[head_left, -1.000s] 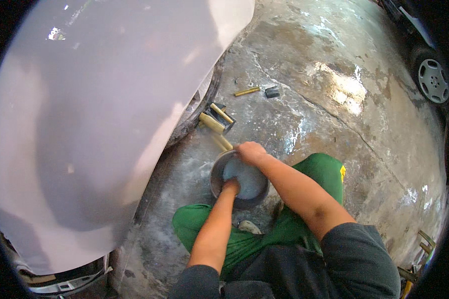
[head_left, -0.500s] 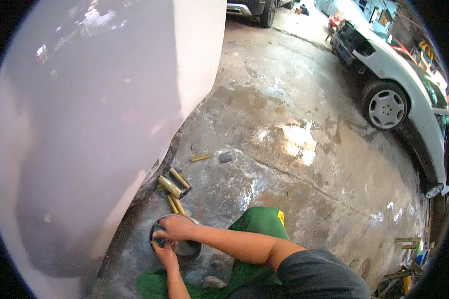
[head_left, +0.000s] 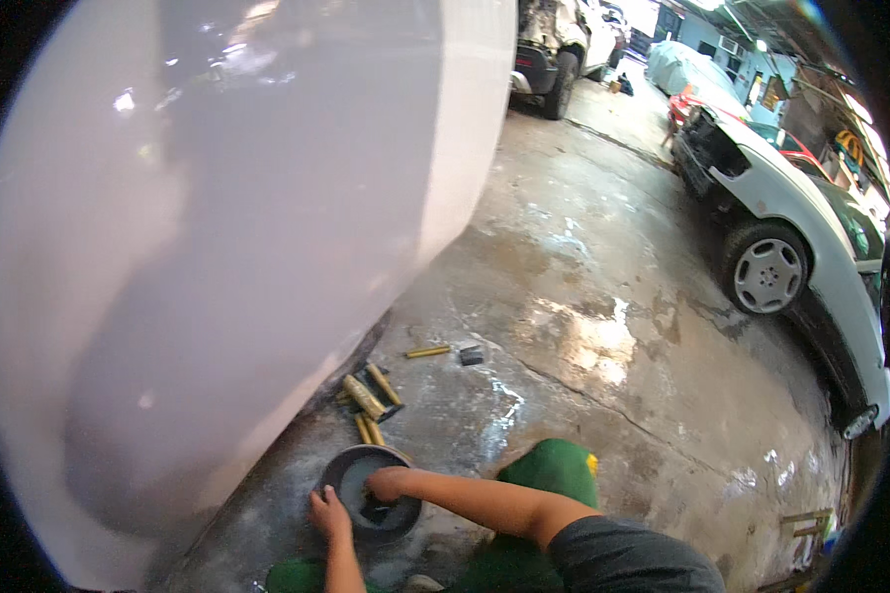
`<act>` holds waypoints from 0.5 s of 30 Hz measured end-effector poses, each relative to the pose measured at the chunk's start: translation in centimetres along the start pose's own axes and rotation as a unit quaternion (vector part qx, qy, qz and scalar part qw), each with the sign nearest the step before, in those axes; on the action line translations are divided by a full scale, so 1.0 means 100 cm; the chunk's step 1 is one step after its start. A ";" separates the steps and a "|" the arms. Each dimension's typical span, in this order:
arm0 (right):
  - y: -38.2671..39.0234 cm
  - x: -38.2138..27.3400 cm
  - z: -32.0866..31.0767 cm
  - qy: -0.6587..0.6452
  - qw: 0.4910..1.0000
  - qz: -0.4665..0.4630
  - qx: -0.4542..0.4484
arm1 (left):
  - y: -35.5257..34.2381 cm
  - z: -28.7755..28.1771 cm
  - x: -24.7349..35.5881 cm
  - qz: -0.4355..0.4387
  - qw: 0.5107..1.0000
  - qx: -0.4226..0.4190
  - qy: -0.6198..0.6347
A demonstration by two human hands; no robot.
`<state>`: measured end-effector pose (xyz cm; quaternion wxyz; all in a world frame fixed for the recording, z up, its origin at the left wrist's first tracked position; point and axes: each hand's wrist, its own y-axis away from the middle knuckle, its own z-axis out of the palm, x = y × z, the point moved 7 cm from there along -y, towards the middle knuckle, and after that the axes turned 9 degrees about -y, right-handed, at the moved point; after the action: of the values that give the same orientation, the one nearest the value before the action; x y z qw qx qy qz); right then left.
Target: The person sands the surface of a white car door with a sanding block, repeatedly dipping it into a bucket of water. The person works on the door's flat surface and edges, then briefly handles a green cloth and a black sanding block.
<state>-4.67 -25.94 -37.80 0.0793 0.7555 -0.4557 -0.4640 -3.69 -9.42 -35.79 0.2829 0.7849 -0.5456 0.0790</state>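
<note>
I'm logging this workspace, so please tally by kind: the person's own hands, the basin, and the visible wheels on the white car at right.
Hands (left hand, right hand): 2
Basin: 1
Wheels on the white car: 2
Total: 5

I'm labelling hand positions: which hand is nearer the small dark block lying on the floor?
Right. The right hand is inside the basin, nearer the viewer than the dark block; the left hand, at the basin's left rim, is farther away.
</note>
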 end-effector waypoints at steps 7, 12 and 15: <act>-0.055 0.059 0.071 -0.030 0.982 0.187 0.009 | -0.004 0.009 0.008 0.174 0.983 0.058 -0.022; -0.014 0.048 0.054 -0.077 0.962 0.245 0.091 | 0.005 0.015 0.007 0.128 0.990 0.049 -0.013; 0.040 0.025 -0.016 -0.175 0.947 0.182 0.200 | -0.004 0.003 0.004 0.143 0.986 0.089 -0.008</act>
<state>-5.55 -30.64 -36.32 -0.0710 0.5668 -0.6755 -0.4662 -3.20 -9.86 -36.03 0.1930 0.7216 -0.6453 0.1603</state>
